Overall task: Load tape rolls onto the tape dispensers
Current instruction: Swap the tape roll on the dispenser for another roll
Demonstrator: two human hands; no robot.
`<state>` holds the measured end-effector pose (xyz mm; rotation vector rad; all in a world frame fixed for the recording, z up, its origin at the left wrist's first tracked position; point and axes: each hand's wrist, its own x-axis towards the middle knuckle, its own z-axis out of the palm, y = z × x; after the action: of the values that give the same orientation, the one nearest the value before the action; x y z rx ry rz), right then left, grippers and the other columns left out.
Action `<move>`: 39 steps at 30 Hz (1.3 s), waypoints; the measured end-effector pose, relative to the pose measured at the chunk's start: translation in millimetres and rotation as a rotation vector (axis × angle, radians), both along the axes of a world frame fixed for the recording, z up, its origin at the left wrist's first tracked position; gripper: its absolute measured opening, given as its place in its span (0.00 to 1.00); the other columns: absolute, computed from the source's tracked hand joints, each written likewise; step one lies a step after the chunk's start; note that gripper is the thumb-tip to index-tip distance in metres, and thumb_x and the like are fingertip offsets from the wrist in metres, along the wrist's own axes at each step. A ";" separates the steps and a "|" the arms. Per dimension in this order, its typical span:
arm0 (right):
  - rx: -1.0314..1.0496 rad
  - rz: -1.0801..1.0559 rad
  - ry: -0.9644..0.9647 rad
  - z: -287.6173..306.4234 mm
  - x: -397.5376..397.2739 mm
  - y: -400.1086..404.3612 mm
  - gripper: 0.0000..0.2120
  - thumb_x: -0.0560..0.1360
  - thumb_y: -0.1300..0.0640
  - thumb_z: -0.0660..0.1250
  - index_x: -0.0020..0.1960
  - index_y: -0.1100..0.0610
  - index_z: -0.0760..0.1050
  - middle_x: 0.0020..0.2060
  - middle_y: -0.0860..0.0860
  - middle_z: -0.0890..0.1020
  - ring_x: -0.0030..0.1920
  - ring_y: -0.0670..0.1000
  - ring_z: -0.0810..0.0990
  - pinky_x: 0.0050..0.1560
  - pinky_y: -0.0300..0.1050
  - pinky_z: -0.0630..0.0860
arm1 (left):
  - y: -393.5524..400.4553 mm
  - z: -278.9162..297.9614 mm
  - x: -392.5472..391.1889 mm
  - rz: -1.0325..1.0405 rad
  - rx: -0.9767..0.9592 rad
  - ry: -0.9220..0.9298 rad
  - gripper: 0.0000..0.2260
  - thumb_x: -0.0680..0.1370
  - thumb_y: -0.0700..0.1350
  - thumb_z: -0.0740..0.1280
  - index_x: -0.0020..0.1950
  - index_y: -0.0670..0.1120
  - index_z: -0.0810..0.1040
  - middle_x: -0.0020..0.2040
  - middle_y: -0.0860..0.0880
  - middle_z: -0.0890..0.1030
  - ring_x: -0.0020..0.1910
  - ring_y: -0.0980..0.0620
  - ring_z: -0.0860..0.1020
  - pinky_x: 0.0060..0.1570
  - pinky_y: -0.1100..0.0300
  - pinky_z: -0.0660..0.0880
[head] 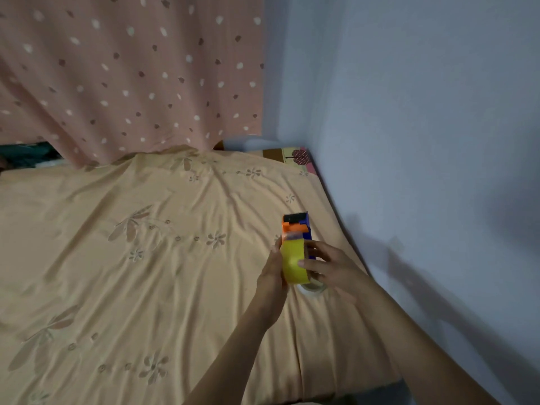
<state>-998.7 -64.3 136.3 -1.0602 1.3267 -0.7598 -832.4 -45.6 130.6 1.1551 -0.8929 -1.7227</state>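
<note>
A yellow tape roll sits in a blue and orange tape dispenser, held above the bed near its right edge. My left hand presses against the roll's left side. My right hand grips the roll and dispenser from the right, thumb on the yellow tape. A clear tape roll lies on the sheet just under my right hand, partly hidden by it.
The bed is covered by a wrinkled peach sheet with flower embroidery. A pink spotted curtain hangs at the far side. A pale wall runs close along the bed's right edge. A patterned pillow lies in the far corner.
</note>
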 end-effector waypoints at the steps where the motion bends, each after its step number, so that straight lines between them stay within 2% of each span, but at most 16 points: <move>1: -0.014 0.009 0.066 2.7 2.2 0.2 0.32 0.63 0.42 0.79 0.66 0.44 0.75 0.59 0.43 0.82 0.60 0.48 0.81 0.60 0.53 0.80 | 1.0 -1.7 -0.6 -0.026 -0.022 -0.029 0.28 0.79 0.64 0.65 0.78 0.56 0.68 0.69 0.46 0.80 0.69 0.45 0.78 0.69 0.43 0.74; 2: -0.029 0.026 0.136 6.1 3.6 0.2 0.30 0.66 0.43 0.77 0.67 0.43 0.74 0.59 0.42 0.81 0.60 0.46 0.80 0.59 0.49 0.80 | 1.5 -3.8 -0.3 -0.054 -0.051 -0.068 0.30 0.76 0.63 0.69 0.77 0.58 0.68 0.67 0.47 0.81 0.68 0.46 0.79 0.68 0.43 0.75; 4: -0.040 0.096 0.209 11.3 8.1 -0.7 0.27 0.72 0.43 0.72 0.69 0.43 0.71 0.60 0.42 0.79 0.61 0.45 0.78 0.59 0.45 0.79 | 0.8 -8.6 0.4 -0.047 -0.100 -0.076 0.25 0.76 0.53 0.75 0.71 0.59 0.73 0.62 0.51 0.84 0.63 0.48 0.82 0.63 0.48 0.79; 7: -0.046 0.204 0.309 12.3 13.2 -4.1 0.24 0.77 0.42 0.64 0.72 0.44 0.67 0.63 0.46 0.79 0.61 0.46 0.78 0.64 0.48 0.76 | -4.8 -9.2 0.4 -0.023 -0.093 0.000 0.19 0.78 0.38 0.72 0.65 0.55 0.77 0.54 0.52 0.87 0.55 0.53 0.85 0.53 0.59 0.82; 9: -0.008 0.169 0.311 16.0 14.8 -5.6 0.26 0.78 0.38 0.59 0.74 0.43 0.64 0.66 0.46 0.76 0.65 0.48 0.76 0.68 0.52 0.72 | -9.0 -7.1 2.3 -0.044 -0.116 0.021 0.21 0.78 0.35 0.71 0.68 0.50 0.74 0.56 0.49 0.86 0.56 0.51 0.84 0.53 0.59 0.82; 11: 0.040 0.098 0.274 18.8 12.9 -11.0 0.26 0.78 0.35 0.55 0.73 0.42 0.66 0.66 0.46 0.76 0.66 0.50 0.75 0.70 0.53 0.70 | -13.1 -5.2 6.9 -0.064 -0.134 0.015 0.24 0.77 0.32 0.71 0.70 0.47 0.73 0.58 0.46 0.84 0.55 0.50 0.84 0.52 0.58 0.81; 15: -0.093 0.153 0.462 27.1 15.5 -19.3 0.18 0.81 0.48 0.56 0.68 0.49 0.74 0.61 0.48 0.81 0.61 0.49 0.79 0.65 0.51 0.74 | -17.7 -11.1 11.6 0.064 -0.051 -0.010 0.19 0.75 0.33 0.69 0.65 0.45 0.78 0.53 0.43 0.83 0.44 0.52 0.82 0.38 0.64 0.79; 17: -0.216 -0.064 0.548 31.4 18.6 -20.1 0.13 0.80 0.57 0.58 0.60 0.54 0.78 0.54 0.49 0.83 0.54 0.49 0.81 0.55 0.48 0.78 | -16.6 -11.9 12.0 0.095 -0.012 0.062 0.17 0.72 0.36 0.67 0.61 0.44 0.80 0.49 0.45 0.84 0.45 0.51 0.82 0.40 0.62 0.79; 18: -0.267 -0.184 0.579 32.3 19.3 -19.9 0.11 0.80 0.59 0.60 0.60 0.55 0.77 0.53 0.49 0.83 0.52 0.49 0.81 0.52 0.44 0.78 | -16.5 -13.8 13.9 0.095 0.002 0.092 0.16 0.72 0.37 0.66 0.59 0.43 0.81 0.48 0.46 0.84 0.46 0.51 0.82 0.42 0.61 0.79; 20: -0.244 -0.273 0.583 34.5 21.0 -17.7 0.16 0.79 0.54 0.64 0.66 0.56 0.71 0.58 0.49 0.79 0.54 0.49 0.78 0.51 0.44 0.77 | -15.3 -15.8 19.3 0.097 0.030 0.140 0.15 0.76 0.34 0.64 0.61 0.41 0.80 0.50 0.44 0.84 0.49 0.49 0.82 0.47 0.58 0.79; 22: -0.105 -0.137 0.519 28.5 27.6 -16.1 0.20 0.78 0.47 0.66 0.65 0.57 0.70 0.57 0.50 0.80 0.55 0.52 0.80 0.54 0.49 0.79 | -15.8 -19.1 23.2 0.101 0.056 0.171 0.16 0.79 0.33 0.62 0.65 0.38 0.79 0.55 0.40 0.84 0.55 0.45 0.81 0.57 0.50 0.78; 24: -0.035 -0.002 0.503 18.2 40.0 -12.4 0.11 0.77 0.49 0.66 0.51 0.57 0.76 0.45 0.51 0.84 0.46 0.52 0.84 0.51 0.54 0.81 | -16.3 -23.8 24.7 0.100 0.075 0.177 0.16 0.79 0.33 0.63 0.66 0.38 0.79 0.60 0.37 0.83 0.58 0.42 0.81 0.64 0.44 0.75; 26: -0.026 -0.033 0.497 10.7 53.0 -9.8 0.07 0.75 0.50 0.64 0.46 0.53 0.78 0.38 0.51 0.83 0.40 0.53 0.82 0.49 0.56 0.82 | -15.6 -28.7 27.8 0.094 0.084 0.163 0.17 0.79 0.35 0.64 0.67 0.40 0.79 0.62 0.36 0.82 0.60 0.42 0.81 0.63 0.44 0.76; 30: 0.019 -0.078 0.519 5.4 73.6 -7.5 0.07 0.74 0.52 0.66 0.47 0.54 0.79 0.39 0.51 0.83 0.40 0.52 0.82 0.42 0.48 0.79 | -10.0 -31.4 44.2 0.085 0.095 0.141 0.19 0.76 0.39 0.67 0.66 0.43 0.80 0.60 0.39 0.83 0.57 0.43 0.81 0.55 0.50 0.78; 34: 0.022 -0.051 0.589 2.0 95.2 -10.2 0.05 0.75 0.54 0.66 0.46 0.55 0.79 0.37 0.50 0.82 0.37 0.50 0.80 0.31 0.40 0.71 | -1.9 -31.2 66.9 0.112 0.152 0.166 0.19 0.78 0.37 0.67 0.69 0.44 0.78 0.64 0.41 0.83 0.61 0.45 0.82 0.58 0.52 0.78; 39: 0.002 0.049 0.573 -12.4 134.9 -5.1 0.06 0.76 0.54 0.65 0.44 0.55 0.80 0.34 0.50 0.81 0.35 0.49 0.79 0.34 0.42 0.75 | 21.0 -34.8 94.0 0.305 0.214 0.140 0.19 0.78 0.38 0.69 0.69 0.46 0.77 0.63 0.43 0.84 0.64 0.42 0.81 0.65 0.46 0.78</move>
<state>-863.8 -69.4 123.9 -1.3627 1.7709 -0.4260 -738.3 -24.6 95.9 1.2222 -0.4287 -1.6484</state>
